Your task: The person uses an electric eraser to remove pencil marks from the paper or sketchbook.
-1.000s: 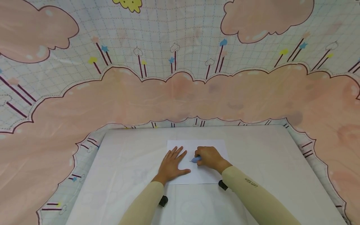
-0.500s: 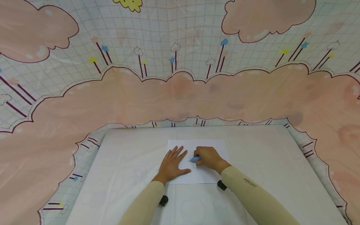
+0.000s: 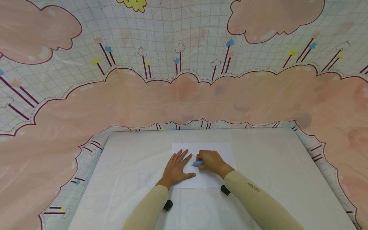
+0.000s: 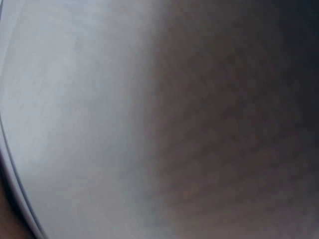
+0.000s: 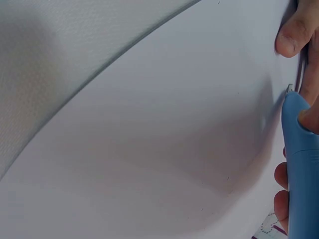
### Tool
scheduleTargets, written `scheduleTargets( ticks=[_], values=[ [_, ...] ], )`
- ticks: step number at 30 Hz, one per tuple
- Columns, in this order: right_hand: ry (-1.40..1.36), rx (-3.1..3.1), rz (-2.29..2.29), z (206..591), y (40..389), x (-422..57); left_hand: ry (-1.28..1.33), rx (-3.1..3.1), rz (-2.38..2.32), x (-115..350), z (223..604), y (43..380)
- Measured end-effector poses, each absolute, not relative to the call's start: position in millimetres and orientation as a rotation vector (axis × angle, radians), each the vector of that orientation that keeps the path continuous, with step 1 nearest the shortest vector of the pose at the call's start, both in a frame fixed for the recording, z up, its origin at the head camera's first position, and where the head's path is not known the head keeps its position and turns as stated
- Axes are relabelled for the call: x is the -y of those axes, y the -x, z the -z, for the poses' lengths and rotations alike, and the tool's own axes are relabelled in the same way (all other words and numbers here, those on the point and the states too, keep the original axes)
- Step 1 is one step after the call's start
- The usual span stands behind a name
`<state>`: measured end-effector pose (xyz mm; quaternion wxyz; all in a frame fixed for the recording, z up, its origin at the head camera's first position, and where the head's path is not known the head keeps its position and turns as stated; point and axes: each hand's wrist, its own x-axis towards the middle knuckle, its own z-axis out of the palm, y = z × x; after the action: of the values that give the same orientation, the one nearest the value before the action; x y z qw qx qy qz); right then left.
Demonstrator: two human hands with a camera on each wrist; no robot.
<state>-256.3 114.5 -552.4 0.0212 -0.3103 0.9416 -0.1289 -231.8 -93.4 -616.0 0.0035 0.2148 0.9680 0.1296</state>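
A white sheet of paper (image 3: 214, 182) lies on the table. My left hand (image 3: 176, 169) rests flat on its left part, fingers spread and thumb pointing right. My right hand (image 3: 212, 161) grips a blue utility knife (image 3: 197, 163), whose tip points left toward the gap between the left thumb and forefinger. In the right wrist view the knife (image 5: 302, 164) has a rounded blue body and a short metal tip touching or just above the paper (image 5: 149, 124). The left thumb (image 5: 293, 40) lies close to that tip. The left wrist view is too blurred for detail.
The table (image 3: 138, 153) has a white cover. Behind it hangs a patterned cloth (image 3: 184, 99) with clouds and stars. Black wrist cameras (image 3: 168, 205) sit under both forearms. Small dark specks lie on the paper in the right wrist view.
My right hand has slid slightly left with the knife, bringing its tip nearer the left hand. The left hand stays in place on the paper.
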Motion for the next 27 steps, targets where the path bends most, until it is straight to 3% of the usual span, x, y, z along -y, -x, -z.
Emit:
scheduleTargets(
  ticks=[27],
  values=[
    [0.963,-2.923,0.438,557.5,254.7,-112.3,-0.687,-3.065,-0.384,95.0,623.5,234.2]
  ],
)
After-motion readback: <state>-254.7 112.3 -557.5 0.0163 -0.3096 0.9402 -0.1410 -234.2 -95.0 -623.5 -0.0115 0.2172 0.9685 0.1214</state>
